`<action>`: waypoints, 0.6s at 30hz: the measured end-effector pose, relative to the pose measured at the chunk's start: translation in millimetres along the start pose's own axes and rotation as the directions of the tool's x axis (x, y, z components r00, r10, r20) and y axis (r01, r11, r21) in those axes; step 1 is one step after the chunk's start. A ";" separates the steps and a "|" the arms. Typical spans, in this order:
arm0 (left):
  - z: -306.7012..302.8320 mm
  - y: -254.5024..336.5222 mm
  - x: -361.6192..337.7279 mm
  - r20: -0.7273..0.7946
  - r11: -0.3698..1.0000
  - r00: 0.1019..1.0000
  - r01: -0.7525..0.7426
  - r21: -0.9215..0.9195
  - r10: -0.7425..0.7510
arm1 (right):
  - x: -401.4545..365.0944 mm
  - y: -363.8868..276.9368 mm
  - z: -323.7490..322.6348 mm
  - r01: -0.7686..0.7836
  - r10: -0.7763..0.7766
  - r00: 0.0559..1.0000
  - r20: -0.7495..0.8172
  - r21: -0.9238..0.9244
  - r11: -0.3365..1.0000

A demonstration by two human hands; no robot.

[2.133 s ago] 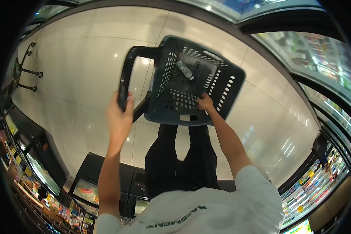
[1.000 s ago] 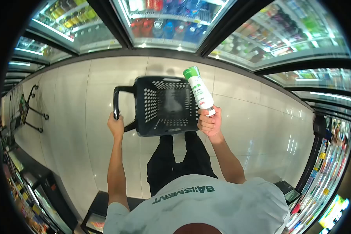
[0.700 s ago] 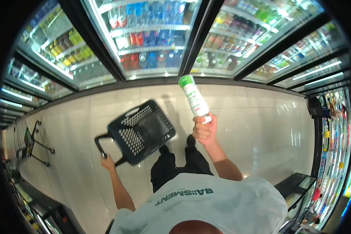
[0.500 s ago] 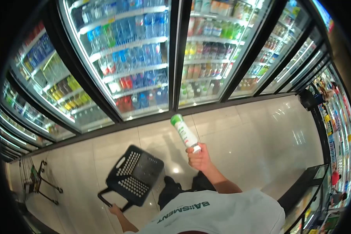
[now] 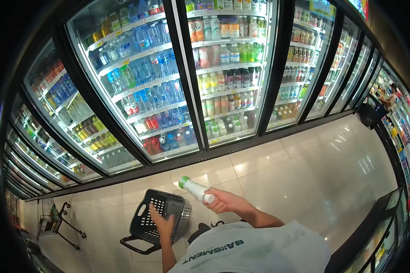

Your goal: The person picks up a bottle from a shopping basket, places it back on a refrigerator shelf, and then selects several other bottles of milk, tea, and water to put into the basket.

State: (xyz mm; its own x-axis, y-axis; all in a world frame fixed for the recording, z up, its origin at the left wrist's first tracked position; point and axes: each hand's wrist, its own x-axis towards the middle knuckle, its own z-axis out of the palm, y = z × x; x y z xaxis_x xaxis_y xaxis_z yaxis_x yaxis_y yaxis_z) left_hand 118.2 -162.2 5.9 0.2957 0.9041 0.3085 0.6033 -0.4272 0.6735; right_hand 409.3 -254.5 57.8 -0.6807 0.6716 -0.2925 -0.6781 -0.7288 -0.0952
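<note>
My right hand (image 5: 222, 201) is closed around a white bottle (image 5: 194, 188) near its white cap. The bottle's green end points away from me to the left, and the bottle is tilted. My left hand (image 5: 163, 224) is raised with its fingers spread, slightly blurred, and holds nothing. It overlaps my view of a dark shopping basket (image 5: 139, 224) with perforated walls. The basket's handle (image 5: 131, 245) sticks out toward me at the lower left; I see no fingers on it.
Glass-doored drink coolers (image 5: 205, 152) line the far side, their shelves filled with bottles. A shopping cart (image 5: 50, 223) stands on the tiled floor (image 5: 300, 195) at left. A low glass-sided case (image 5: 382, 232) is at right, and a person (image 5: 389, 98) is at far right.
My left hand has let go of the basket handle and risen over the basket. My right hand has drawn the bottle closer to me and turned it more to the left. My view has tilted up.
</note>
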 end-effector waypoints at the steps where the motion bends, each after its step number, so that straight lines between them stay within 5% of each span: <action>1: 4.8 47.4 6.0 0.100 0.989 0.987 -0.134 0.055 0.129 | -7.3 3.3 5.5 -0.006 0.006 1.000 0.005 -0.003 1.000; 3: 24.0 102.1 11.1 0.249 0.929 0.911 -0.359 0.085 0.329 | -21.2 10.7 14.6 -0.106 0.094 0.993 -0.073 -0.188 0.976; 5: 41.8 127.4 14.7 0.182 0.912 0.894 -0.395 -0.109 0.409 | -37.7 21.0 20.4 -0.119 0.110 0.993 -0.050 -0.239 0.964; 8: 48.2 132.4 18.8 0.230 0.866 0.839 -0.497 -0.046 0.494 | -65.2 25.0 24.4 -0.071 0.046 0.996 -0.080 -0.347 0.935; 11: 62.9 152.9 3.2 0.160 0.886 0.872 -0.446 -0.129 0.462 | -95.3 26.7 22.0 -0.029 0.009 0.998 -0.064 -0.308 0.951; 13: 71.5 167.9 -7.6 0.154 0.889 0.876 -0.443 -0.117 0.457 | -113.9 25.8 18.2 0.138 -0.159 0.987 -0.010 -0.449 0.883; 15: 73.1 192.4 -19.7 0.218 0.952 0.957 -0.124 -0.279 0.189 | -131.3 21.7 18.8 0.192 -0.249 0.967 -0.051 -0.496 0.847; 16: 75.2 194.6 -20.7 0.205 0.954 0.963 -0.115 -0.277 0.175 | -137.2 19.3 18.5 0.248 -0.341 0.937 -0.078 -0.540 0.804; 17: 76.8 196.0 -19.6 0.267 0.943 0.960 0.016 -0.332 0.078 | -141.5 15.5 11.1 0.228 -0.321 0.944 -0.077 -0.549 0.804; 18: 76.5 197.8 -17.5 0.327 0.913 0.945 0.148 -0.379 -0.017 | -144.3 10.6 -0.2 0.274 -0.470 0.872 -0.134 -0.663 0.697</action>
State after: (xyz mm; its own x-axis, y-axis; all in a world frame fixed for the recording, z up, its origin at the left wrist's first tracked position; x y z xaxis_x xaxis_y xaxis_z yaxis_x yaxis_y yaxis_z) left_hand 289.1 -263.5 82.3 0.5113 0.8573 0.0603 0.3138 -0.2516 0.9155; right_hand 500.5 -359.1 98.7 -0.2377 0.9106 -0.3381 -0.4749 -0.4126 -0.7774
